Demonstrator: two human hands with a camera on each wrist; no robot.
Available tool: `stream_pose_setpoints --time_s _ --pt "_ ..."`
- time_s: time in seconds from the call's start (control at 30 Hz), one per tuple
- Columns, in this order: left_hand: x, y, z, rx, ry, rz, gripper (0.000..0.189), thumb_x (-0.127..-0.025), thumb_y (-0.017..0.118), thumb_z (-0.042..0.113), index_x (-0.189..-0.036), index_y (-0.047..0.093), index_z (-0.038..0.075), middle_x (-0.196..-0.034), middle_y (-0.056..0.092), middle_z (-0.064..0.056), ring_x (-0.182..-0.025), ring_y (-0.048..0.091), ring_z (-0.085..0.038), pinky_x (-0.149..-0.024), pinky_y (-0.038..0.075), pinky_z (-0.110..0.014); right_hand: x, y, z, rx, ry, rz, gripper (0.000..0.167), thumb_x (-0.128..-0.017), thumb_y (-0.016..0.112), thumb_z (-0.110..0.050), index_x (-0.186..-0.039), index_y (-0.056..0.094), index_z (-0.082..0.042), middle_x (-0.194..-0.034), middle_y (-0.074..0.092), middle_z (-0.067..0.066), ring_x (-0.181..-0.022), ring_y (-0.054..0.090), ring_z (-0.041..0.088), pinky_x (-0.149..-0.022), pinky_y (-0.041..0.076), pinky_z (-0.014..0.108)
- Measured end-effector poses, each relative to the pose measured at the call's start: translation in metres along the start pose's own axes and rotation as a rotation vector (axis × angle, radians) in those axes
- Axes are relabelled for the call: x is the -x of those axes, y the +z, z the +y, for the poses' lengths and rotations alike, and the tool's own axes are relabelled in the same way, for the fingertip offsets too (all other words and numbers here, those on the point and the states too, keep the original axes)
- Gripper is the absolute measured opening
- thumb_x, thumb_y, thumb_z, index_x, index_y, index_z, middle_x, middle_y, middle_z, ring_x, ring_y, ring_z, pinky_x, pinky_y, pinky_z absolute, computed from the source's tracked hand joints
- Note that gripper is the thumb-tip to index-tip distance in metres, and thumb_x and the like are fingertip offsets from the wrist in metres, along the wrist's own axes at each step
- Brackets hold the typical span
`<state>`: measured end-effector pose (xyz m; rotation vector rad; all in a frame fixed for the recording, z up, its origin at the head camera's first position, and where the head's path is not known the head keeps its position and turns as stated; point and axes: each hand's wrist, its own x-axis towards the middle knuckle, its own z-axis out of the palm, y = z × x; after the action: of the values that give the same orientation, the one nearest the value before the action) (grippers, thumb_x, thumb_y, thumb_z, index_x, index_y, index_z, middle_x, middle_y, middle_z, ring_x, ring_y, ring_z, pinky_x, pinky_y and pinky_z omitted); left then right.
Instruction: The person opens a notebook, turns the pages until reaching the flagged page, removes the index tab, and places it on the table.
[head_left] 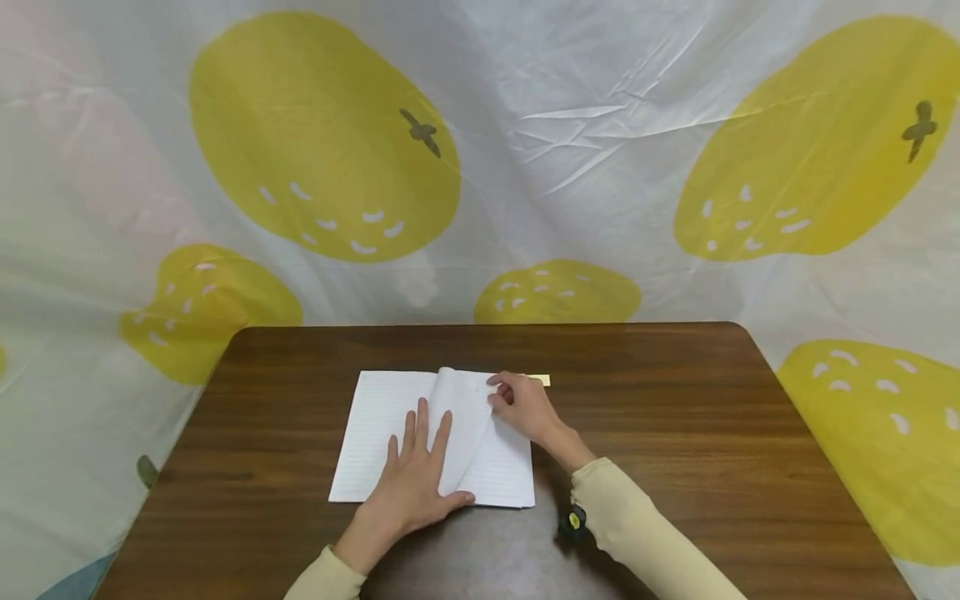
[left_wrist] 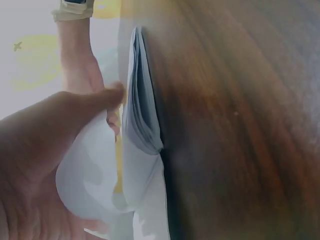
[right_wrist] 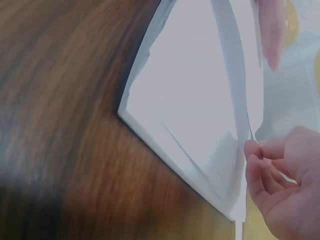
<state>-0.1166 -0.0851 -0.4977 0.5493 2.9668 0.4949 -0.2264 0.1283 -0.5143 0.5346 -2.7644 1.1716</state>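
Note:
An open lined notebook point(head_left: 367, 442) lies on the table, with one white page point(head_left: 459, 417) lifted and curving over its right half. My right hand point(head_left: 528, 410) pinches that page near its upper outer edge; the right wrist view shows the edge between thumb and fingers point(right_wrist: 254, 170). My left hand point(head_left: 411, 487) lies with spread, straight fingers across the notebook's middle, its thumb over the lower edge. In the left wrist view, the bent page point(left_wrist: 87, 175) bulges beside the palm, and the notebook's stacked sheets point(left_wrist: 142, 95) show edge-on.
A small yellow tab point(head_left: 543, 380) sticks out past the notebook's upper right corner. The brown wooden table point(head_left: 675, 417) extends around the notebook. A white cloth with yellow fruit prints point(head_left: 330, 133) hangs behind it. A dark wrist device point(head_left: 573, 522) sits by the right sleeve.

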Motion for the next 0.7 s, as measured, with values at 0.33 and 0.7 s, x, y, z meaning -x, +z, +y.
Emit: stream_pose_setpoints --time_s 0.33,0.7 --pt "-0.001 0.001 -0.012 -0.083 -0.015 0.105 0.098 -0.085 0.081 0.040 -0.157 0.028 0.000 -0.162 0.014 -0.039 -0.147 0.026 -0.056 -0.109 0.036 -0.069 0.001 0.003 -0.005 -0.006 -0.047 -0.090 0.023 -0.087 0.071 -0.002 -0.110 0.070 0.003 -0.085 0.076 0.009 -0.076 0.073 0.019 -0.072 0.056 0.027" --pt "0.000 -0.005 -0.030 -0.189 -0.064 0.247 0.122 -0.070 0.094 0.034 -0.158 0.019 -0.004 -0.160 0.017 -0.040 -0.145 0.028 -0.059 -0.109 0.037 -0.068 0.001 0.001 -0.004 0.014 -0.074 -0.204 0.032 -0.084 0.081 -0.008 -0.111 0.070 0.003 -0.090 0.072 0.008 -0.078 0.066 0.014 -0.074 0.054 0.024"
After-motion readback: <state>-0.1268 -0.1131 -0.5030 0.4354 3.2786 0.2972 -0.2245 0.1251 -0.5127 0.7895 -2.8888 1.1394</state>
